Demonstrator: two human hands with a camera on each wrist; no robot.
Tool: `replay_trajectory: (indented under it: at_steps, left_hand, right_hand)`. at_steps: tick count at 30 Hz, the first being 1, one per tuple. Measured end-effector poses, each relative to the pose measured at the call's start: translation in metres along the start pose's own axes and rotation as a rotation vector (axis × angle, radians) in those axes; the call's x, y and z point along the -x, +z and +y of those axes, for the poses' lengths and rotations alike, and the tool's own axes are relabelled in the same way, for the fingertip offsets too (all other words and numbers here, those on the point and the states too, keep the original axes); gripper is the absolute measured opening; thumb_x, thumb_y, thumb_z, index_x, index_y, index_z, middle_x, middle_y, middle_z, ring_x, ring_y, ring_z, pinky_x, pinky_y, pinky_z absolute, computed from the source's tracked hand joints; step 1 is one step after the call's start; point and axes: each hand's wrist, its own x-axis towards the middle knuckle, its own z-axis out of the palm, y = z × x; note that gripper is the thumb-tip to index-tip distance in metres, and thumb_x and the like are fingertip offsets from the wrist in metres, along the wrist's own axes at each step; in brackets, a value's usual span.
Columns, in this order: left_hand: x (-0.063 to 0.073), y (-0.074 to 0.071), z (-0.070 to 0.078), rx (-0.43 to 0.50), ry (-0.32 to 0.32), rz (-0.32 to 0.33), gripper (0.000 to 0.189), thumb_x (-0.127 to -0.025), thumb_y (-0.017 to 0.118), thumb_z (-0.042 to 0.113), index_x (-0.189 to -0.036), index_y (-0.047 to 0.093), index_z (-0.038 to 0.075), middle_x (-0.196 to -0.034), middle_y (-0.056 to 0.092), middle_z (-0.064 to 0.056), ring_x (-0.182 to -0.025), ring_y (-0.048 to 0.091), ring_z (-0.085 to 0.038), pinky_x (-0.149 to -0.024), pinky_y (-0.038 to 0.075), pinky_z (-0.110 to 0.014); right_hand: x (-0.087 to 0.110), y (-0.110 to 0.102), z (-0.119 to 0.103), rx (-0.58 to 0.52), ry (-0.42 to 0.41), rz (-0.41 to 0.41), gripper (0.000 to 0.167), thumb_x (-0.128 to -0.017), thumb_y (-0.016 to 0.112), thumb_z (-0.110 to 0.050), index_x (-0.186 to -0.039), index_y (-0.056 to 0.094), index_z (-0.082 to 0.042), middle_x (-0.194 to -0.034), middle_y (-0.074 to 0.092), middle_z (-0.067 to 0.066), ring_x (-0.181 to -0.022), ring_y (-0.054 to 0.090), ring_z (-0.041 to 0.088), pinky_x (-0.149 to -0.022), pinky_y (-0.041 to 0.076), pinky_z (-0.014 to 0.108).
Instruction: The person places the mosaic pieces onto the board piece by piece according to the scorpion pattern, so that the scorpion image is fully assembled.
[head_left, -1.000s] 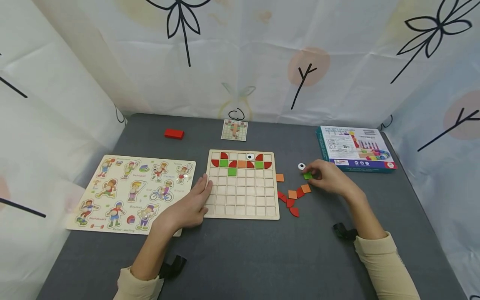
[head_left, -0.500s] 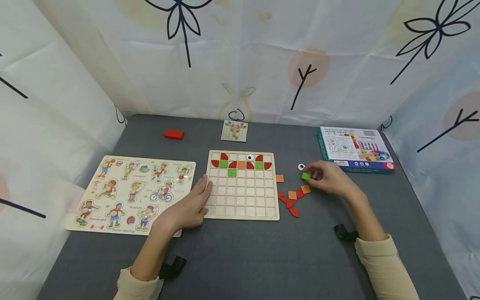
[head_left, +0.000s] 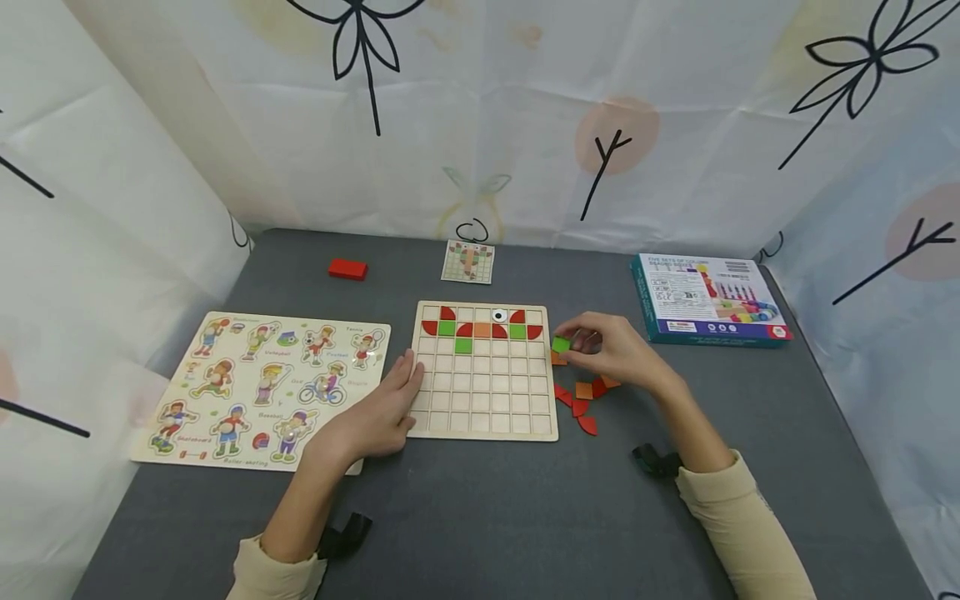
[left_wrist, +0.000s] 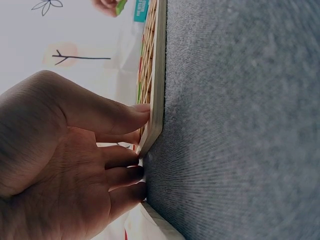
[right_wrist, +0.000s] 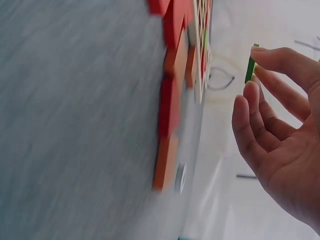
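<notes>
Pinch grip on a green square (head_left: 560, 344) by the right hand (head_left: 611, 346), thumb and fingertips; right wrist view has it lifted off the table (head_left: 510, 517). Head view: green square sits just off the grid board's right edge, in front of an orange square (head_left: 558, 360) (partly hidden).

Left hand (head_left: 381, 412) not clenched: thumb touches the grid board (head_left: 491, 400) at its left edge near the close corner, other fingers fairly straight alongside.

Grid board lies flat, pieces in its top three rows only: red quarter-rounds, three green squares, an orange one, and a white eye disc (head_left: 499, 316). Right of it, loose red pieces (head_left: 580, 407) and orange pieces (head_left: 584, 391) lie close together; a loose white disc (right_wrist: 181, 177) shows beyond them in the right wrist view.

Pattern card (head_left: 468, 262) behind the grid board, red block (head_left: 348, 269) far left, teal-sided box (head_left: 716, 300) far right. Picture puzzle (head_left: 242, 381) on the left, partly under the left forearm.
</notes>
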Motion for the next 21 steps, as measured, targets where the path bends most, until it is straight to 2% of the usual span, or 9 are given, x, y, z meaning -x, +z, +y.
replay_trajectory:
  at_steps: [5, 11, 17, 21]
  left_hand:
    - [0.000, 0.000, -0.001, 0.010, 0.001, 0.000, 0.078, -0.102, 0.061, 0.000, -0.168, 0.021, -0.011, -0.181, 0.006, -0.029, -0.170, 0.007, -0.047, -0.135, 0.022, -0.061]
    - [0.000, 0.002, -0.003, 0.048, 0.006, 0.013, 0.080, -0.100, 0.064, 0.001, -0.168, 0.022, -0.011, -0.181, 0.006, -0.029, -0.170, 0.006, -0.048, -0.134, 0.021, -0.064]
    - [-0.001, 0.002, -0.002, 0.030, -0.002, 0.004, 0.080, -0.101, 0.063, 0.001, -0.168, 0.021, -0.010, -0.182, 0.004, -0.028, -0.170, 0.006, -0.047, -0.134, 0.020, -0.062]
    - [-0.001, 0.001, -0.001, 0.009, -0.007, -0.005, 0.079, -0.102, 0.062, 0.001, -0.168, 0.020, -0.010, -0.181, 0.004, -0.028, -0.170, 0.006, -0.047, -0.135, 0.021, -0.061]
  right_hand:
    - [-0.017, 0.011, -0.016, -0.015, -0.014, -0.045, 0.031, -0.093, 0.084, -0.006, -0.123, 0.078, -0.004, -0.109, 0.079, 0.010, -0.090, 0.071, 0.018, -0.083, 0.064, 0.038]
    - [-0.040, 0.026, -0.029, 0.008, -0.049, -0.111, 0.029, -0.093, 0.083, -0.009, -0.121, 0.079, -0.002, -0.105, 0.079, 0.011, -0.087, 0.072, 0.017, -0.080, 0.063, 0.032]
    - [-0.060, 0.038, -0.033, 0.073, -0.057, -0.196, 0.026, -0.096, 0.080, -0.010, -0.121, 0.081, -0.003, -0.110, 0.080, 0.011, -0.087, 0.071, 0.015, -0.081, 0.061, 0.033]
    - [-0.068, 0.045, -0.031, 0.134, -0.057, -0.218, 0.024, -0.096, 0.079, -0.008, -0.119, 0.082, -0.004, -0.114, 0.079, 0.012, -0.087, 0.070, 0.015, -0.083, 0.060, 0.034]
